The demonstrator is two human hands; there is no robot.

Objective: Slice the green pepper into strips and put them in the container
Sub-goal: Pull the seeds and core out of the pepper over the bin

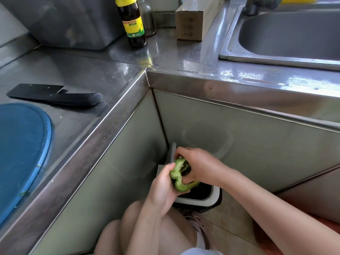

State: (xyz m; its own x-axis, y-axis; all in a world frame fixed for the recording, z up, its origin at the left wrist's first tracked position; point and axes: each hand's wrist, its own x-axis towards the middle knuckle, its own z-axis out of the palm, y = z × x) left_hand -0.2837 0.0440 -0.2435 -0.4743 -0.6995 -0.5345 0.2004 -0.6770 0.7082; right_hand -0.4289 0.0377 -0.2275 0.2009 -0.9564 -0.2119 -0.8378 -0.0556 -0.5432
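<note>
Both hands meet low in the head view, over the open bin [216, 196] that stands on the floor in the corner of the cabinets. Our left hand [161, 183] wraps the green pepper [182, 186] from its outer side, thumb on the cut rim. Our right hand [199, 165] hooks its fingers into the hollow, curled against the inner wall where pale seeds show. So the pepper hangs in the air above the bin, already opened. It is well apart from the blue cutting board [24, 144], which lies on the steel counter [92, 74] with the black knife [55, 96] just beside it. We judge the step to be clearing seeds before any slicing. The pepper should be light, its wall firm yet likely to crack if squeezed hard, its skin waxy and apt to slip when wet. We would take it by the thick outer wall, and on the board lay it skin down, pinned under flat fingertips. Which vessel is meant for the strips we cannot tell.
</note>
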